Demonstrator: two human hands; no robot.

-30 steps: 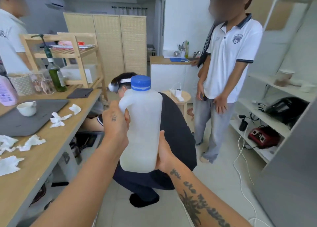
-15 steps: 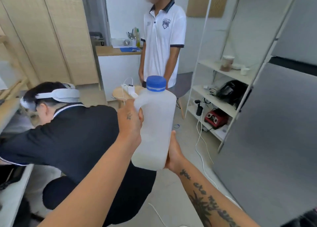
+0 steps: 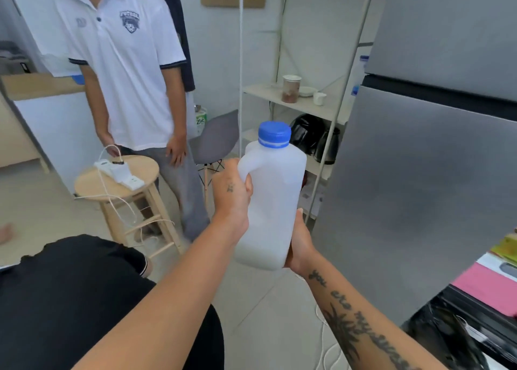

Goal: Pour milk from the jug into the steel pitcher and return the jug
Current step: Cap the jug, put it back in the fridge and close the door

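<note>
The left hand (image 3: 232, 193) is wrapped tight around the handle of the jug (image 3: 272, 201). The right hand (image 3: 300, 246) cups the bottom corner of the jug, at about 5 o'clock from its middle. So both hands have a firm grip on it. The jug is up in the air, standing straight, with its blue cap (image 3: 274, 134) screwed on. Only a little milk shows, low down inside.

What has changed: a second ago the worktop with the cup and tissues was on the left. Now it is gone from sight, and a big grey fridge (image 3: 419, 187) fills the side at 3 o'clock, quite near the jug. The person has turned that way while carrying the jug.

With the cap on and the fridge close, I think the pouring is done and the jug is going back. The fridge door looks closed, so one hand will have to let go to open it. The steel pitcher is not in sight.

A standing person (image 3: 131, 70) and a stool (image 3: 117, 179) are at 10 o'clock.
</note>
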